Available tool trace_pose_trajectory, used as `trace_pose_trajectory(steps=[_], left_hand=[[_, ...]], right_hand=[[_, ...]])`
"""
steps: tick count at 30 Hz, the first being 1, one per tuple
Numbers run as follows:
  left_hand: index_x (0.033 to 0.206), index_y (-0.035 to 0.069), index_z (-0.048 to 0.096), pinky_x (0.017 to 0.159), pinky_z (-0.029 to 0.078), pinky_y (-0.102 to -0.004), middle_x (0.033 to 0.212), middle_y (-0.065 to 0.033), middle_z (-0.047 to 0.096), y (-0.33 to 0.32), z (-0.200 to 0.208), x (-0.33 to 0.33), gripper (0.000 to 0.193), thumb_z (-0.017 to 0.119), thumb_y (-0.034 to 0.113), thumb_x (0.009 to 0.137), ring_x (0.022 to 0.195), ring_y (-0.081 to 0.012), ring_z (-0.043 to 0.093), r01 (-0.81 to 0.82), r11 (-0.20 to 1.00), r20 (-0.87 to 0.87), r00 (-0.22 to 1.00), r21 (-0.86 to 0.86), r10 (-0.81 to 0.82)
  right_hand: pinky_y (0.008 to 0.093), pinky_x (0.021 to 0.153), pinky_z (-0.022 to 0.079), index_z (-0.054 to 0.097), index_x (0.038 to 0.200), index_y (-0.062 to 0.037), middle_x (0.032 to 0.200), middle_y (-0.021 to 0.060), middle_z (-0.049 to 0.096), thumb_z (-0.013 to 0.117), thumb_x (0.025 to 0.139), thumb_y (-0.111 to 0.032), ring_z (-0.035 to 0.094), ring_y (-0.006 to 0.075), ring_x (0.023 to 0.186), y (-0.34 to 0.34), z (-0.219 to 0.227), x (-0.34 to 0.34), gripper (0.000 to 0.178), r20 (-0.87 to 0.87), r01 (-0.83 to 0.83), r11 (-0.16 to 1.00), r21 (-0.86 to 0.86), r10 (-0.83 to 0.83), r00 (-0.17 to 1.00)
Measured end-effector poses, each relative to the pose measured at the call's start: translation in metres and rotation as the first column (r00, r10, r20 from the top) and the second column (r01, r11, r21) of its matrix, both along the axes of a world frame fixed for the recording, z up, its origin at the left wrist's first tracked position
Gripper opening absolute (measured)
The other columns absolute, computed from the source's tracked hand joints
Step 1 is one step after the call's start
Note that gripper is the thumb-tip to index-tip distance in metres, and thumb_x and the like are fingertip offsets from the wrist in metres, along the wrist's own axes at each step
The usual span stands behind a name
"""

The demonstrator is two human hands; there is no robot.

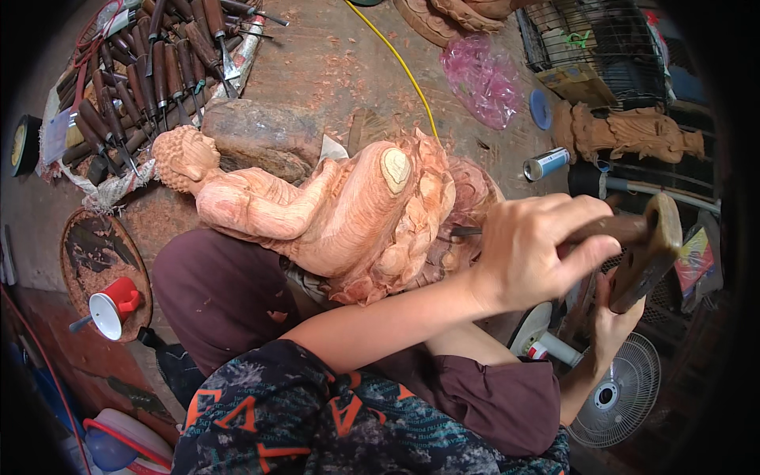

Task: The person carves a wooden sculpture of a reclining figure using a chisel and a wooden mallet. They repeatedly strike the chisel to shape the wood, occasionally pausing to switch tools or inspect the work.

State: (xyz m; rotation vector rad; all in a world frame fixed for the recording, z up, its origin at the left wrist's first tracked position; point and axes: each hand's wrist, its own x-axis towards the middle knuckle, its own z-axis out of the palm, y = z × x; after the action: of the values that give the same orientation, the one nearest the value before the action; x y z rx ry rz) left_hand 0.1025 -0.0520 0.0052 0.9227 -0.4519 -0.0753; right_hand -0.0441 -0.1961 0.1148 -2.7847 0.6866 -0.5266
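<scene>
A pale wooden carved statue (317, 206) lies on its side across my lap, head to the left, its ornate base to the right. My left hand (538, 253) is closed around the wooden handle of a chisel (469, 231), and the chisel's metal tip touches the carved base. Just right of it my right hand (613, 317) grips a wooden mallet (649, 245), whose head stands close behind the chisel handle. My maroon trousers (222, 293) are under the statue.
Several wooden-handled chisels (150, 71) lie spread at the upper left. A red and white cup (115, 305) sits on a round tray at the left. A fan (617, 392), spray can (546, 164), pink plastic bag (483, 79), wire cage (594, 39) and another carving (633, 134) are on the right.
</scene>
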Motion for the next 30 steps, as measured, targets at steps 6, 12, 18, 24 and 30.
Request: trace_pose_trajectory(steps=[6, 12, 18, 24, 30], left_hand=[[0.108, 0.009, 0.069, 0.048, 0.045, -0.035, 0.064, -0.006, 0.054, 0.004, 0.005, -0.008, 0.039, 0.074, 0.037, 0.081, 0.054, -0.0237, 0.056, -0.145, 0.989, 0.168, 0.976, 0.01, 0.141], [0.108, 0.012, 0.069, 0.051, 0.046, -0.0345, 0.066, -0.0049, 0.053, -0.001, 0.004, -0.016, 0.038, 0.073, 0.038, 0.08, 0.058, -0.0234, 0.058, -0.104, 0.992, 0.214, 0.973, 0.073, 0.086], [0.107, 0.013, 0.07, 0.052, 0.046, -0.0352, 0.066, -0.0046, 0.053, -0.004, 0.0, -0.018, 0.037, 0.073, 0.039, 0.08, 0.059, -0.0238, 0.058, -0.093, 0.988, 0.243, 0.968, 0.124, 0.061], [0.105, 0.013, 0.071, 0.05, 0.045, -0.0346, 0.066, -0.0052, 0.054, -0.002, 0.0, -0.017, 0.037, 0.075, 0.038, 0.078, 0.058, -0.0238, 0.058, -0.107, 0.985, 0.213, 0.974, 0.134, 0.076], [0.105, 0.012, 0.072, 0.049, 0.045, -0.0326, 0.066, -0.0047, 0.053, 0.003, 0.0, -0.017, 0.038, 0.076, 0.038, 0.077, 0.057, -0.0224, 0.056, -0.218, 0.976, 0.196, 0.958, 0.018, 0.21]], right_hand=[[0.0353, 0.103, 0.042, 0.027, 0.151, -0.003, 0.134, 0.0149, 0.048, 0.066, 0.084, -0.019, 0.054, 0.0237, 0.118, 0.011, 0.008, 0.022, 0.078, 0.167, -0.051, 0.943, 0.328, -0.005, 0.986], [0.0352, 0.102, 0.042, 0.028, 0.15, -0.002, 0.134, 0.0151, 0.049, 0.065, 0.084, -0.015, 0.055, 0.0237, 0.116, 0.013, 0.008, 0.015, 0.076, 0.231, -0.073, 0.957, 0.282, 0.006, 0.973], [0.0344, 0.1, 0.043, 0.032, 0.147, 0.0004, 0.129, 0.0158, 0.052, 0.064, 0.09, -0.01, 0.056, 0.0223, 0.113, 0.002, -0.011, 0.004, 0.066, 0.119, -0.219, 0.975, 0.03, 0.214, 0.97], [0.0356, 0.101, 0.043, 0.035, 0.145, 0.0009, 0.133, 0.0153, 0.052, 0.06, 0.09, -0.001, 0.054, 0.0219, 0.117, 0.006, -0.01, 0.002, 0.06, 0.045, -0.175, 0.984, -0.045, 0.177, 0.983], [0.0345, 0.097, 0.045, 0.034, 0.147, -0.0024, 0.127, 0.0137, 0.05, 0.06, 0.08, -0.002, 0.057, 0.0225, 0.111, 0.013, 0.001, 0.011, 0.072, 0.241, -0.116, 0.948, 0.296, 0.043, 0.97]])
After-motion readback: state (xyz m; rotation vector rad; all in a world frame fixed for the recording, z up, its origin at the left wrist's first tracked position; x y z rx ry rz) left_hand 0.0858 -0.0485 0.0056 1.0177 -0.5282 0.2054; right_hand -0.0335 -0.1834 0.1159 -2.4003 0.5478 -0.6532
